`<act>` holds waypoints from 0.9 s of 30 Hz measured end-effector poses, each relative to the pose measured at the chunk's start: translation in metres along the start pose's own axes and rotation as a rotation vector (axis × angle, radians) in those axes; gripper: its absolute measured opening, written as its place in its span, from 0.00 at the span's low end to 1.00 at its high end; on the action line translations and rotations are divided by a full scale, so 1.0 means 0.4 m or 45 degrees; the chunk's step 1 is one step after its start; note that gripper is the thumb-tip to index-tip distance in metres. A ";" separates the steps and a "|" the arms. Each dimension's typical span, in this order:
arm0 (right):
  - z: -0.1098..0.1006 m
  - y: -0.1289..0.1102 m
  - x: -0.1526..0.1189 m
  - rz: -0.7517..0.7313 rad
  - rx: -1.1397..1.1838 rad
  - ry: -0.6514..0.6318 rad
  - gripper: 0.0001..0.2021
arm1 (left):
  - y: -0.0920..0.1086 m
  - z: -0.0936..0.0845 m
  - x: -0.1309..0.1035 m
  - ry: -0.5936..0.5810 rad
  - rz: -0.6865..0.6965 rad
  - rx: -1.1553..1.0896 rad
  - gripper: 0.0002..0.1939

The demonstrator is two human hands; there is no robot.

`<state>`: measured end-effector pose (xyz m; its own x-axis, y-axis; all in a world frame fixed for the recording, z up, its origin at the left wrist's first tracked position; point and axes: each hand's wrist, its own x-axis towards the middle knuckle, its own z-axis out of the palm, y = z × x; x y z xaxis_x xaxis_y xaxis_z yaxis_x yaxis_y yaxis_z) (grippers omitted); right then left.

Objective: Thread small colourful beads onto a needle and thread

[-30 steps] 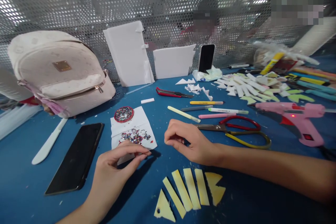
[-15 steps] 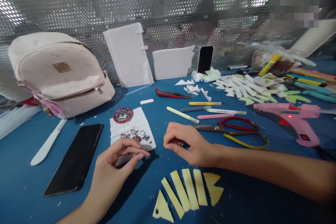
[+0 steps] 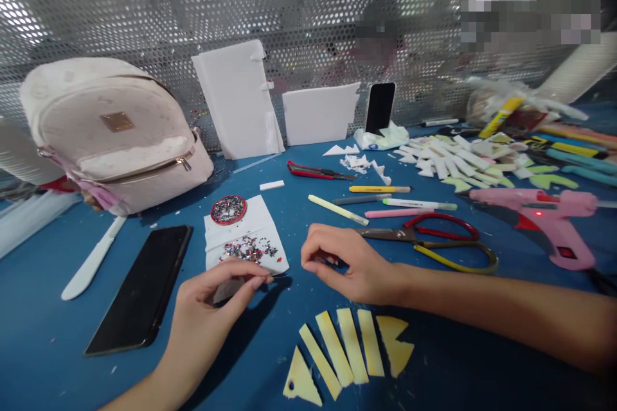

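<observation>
My left hand (image 3: 212,308) hovers at the near edge of a white paper sheet (image 3: 258,215), its thumb and fingertips pinched together. A faint thin strand seems to show at those fingertips, too fine to name. To the right, my right hand (image 3: 347,263) is curled with thumb against forefinger; whatever it may hold is hidden. On the paper lie loose shiny sequins (image 3: 250,249) and a round red-rimmed dish (image 3: 229,210) of similar bits. Below my hands, several yellow foam strips (image 3: 351,347) lie in a row between a triangular piece with a hole (image 3: 302,377) and a notched tail-like piece (image 3: 395,343).
Scissors (image 3: 446,231) lie beyond my right hand, near several markers (image 3: 419,205) and a red box cutter (image 3: 318,171). A pink glue gun (image 3: 554,212) with a lit red light is at right. A black phone (image 3: 139,289), white knife (image 3: 94,263) and backpack (image 3: 116,141) occupy the left.
My left thumb and fingertips have come closer together at the tips. My right hand keeps nearly the same pose. The whole view has shifted slightly; the objects on the table appear unmoved.
</observation>
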<state>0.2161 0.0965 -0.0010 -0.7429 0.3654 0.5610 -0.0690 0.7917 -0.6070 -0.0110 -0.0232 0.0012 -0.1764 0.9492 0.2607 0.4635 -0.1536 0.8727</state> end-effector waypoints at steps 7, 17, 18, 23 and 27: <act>-0.002 -0.005 0.002 0.080 -0.063 -0.009 0.04 | -0.004 0.003 0.004 0.020 0.067 0.003 0.05; 0.001 -0.003 0.004 0.109 -0.077 -0.011 0.04 | -0.002 0.004 0.004 0.040 0.032 -0.004 0.01; 0.001 -0.002 0.004 0.107 -0.082 -0.008 0.04 | -0.001 0.005 0.004 0.054 0.015 -0.017 0.02; 0.000 -0.003 0.005 0.127 -0.105 -0.018 0.04 | 0.002 0.003 0.005 0.063 0.036 0.000 0.02; 0.000 -0.005 0.006 0.128 -0.119 -0.019 0.04 | 0.001 0.002 0.004 0.062 0.063 0.015 0.02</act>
<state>0.2145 0.0957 0.0016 -0.7529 0.4381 0.4912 0.0677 0.7939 -0.6043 -0.0104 -0.0216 0.0018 -0.1948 0.9260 0.3234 0.4826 -0.1965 0.8535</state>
